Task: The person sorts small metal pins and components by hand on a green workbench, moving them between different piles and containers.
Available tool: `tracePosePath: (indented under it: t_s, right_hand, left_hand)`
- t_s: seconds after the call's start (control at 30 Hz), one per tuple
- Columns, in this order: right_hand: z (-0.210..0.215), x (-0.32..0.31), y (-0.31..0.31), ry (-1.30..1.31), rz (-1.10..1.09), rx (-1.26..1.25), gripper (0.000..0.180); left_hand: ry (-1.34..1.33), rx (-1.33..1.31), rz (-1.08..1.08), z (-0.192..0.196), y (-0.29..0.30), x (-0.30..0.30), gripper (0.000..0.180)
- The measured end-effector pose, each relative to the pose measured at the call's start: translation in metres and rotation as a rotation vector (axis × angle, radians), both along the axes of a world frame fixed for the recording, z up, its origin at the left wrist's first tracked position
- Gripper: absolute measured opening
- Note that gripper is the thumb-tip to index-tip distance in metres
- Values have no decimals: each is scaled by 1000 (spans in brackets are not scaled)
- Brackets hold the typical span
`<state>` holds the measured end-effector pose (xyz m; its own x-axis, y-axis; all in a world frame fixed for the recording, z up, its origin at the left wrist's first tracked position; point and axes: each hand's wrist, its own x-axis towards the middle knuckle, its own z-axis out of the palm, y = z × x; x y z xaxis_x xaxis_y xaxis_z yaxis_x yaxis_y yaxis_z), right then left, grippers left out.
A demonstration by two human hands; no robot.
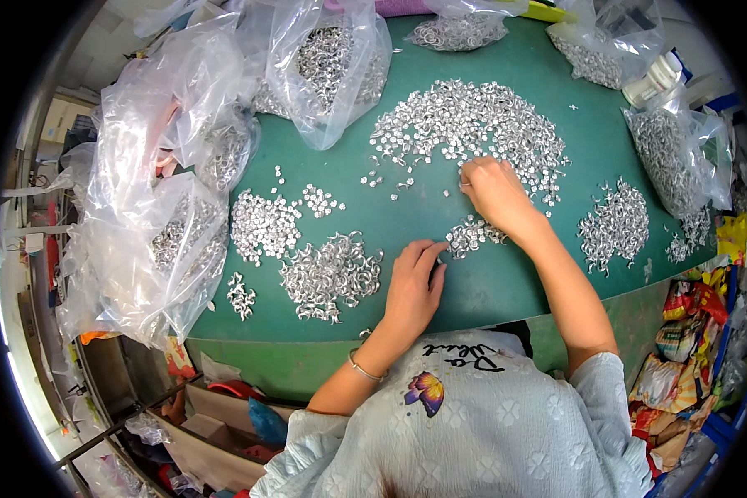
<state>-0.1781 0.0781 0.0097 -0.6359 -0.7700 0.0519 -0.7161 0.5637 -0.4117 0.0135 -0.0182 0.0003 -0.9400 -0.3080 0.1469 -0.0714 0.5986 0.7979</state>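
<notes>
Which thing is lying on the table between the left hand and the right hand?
In the head view, a small pile of silvery pieces lies between the left hand and the right hand.

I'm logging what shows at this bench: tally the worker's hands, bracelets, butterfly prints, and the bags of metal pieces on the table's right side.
Hands: 2 (left hand, right hand)
Bracelet: 1
Butterfly print: 1
Right-side bags: 2 (upper bag, lower bag)
Total: 6

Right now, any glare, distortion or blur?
Head view: glare whitens the left bags; the table bows at its near edge; corners are black; left hand and right hand look fairly sharp; piled pieces are hard to tell apart.
</notes>
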Motion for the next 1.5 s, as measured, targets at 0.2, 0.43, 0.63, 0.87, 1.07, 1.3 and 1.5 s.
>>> tracePosePath:
  t_s: [0.2,0.43,0.63,0.87,1.07,1.3,1.5]
  right_hand:
    - [3,2,12,-9,-1,-137,4]
    - [32,59,92,-177,-4,-114,6]
    - [24,80,116,-175,-203,-82,20]
    - [0,89,104,-10,-84,-222,28]
    - [-18,40,138,335,-437,-166,16]
    - [-13,53,66,145,-218,-130,56]
    - [-6,84,61,9,81,-154,47]
  left_hand:
    - [4,33,-11,1,5,2,34]
    - [62,50,-159,-4,25,-3,35]
    - [85,97,-310,-10,56,-25,41]
    - [18,-427,-256,0,31,-53,52]
    - [-8,-389,-144,-12,12,-42,54]
    - [-96,-309,-144,3,6,-28,47]
    - [-21,-299,-88,-3,-14,-32,44]
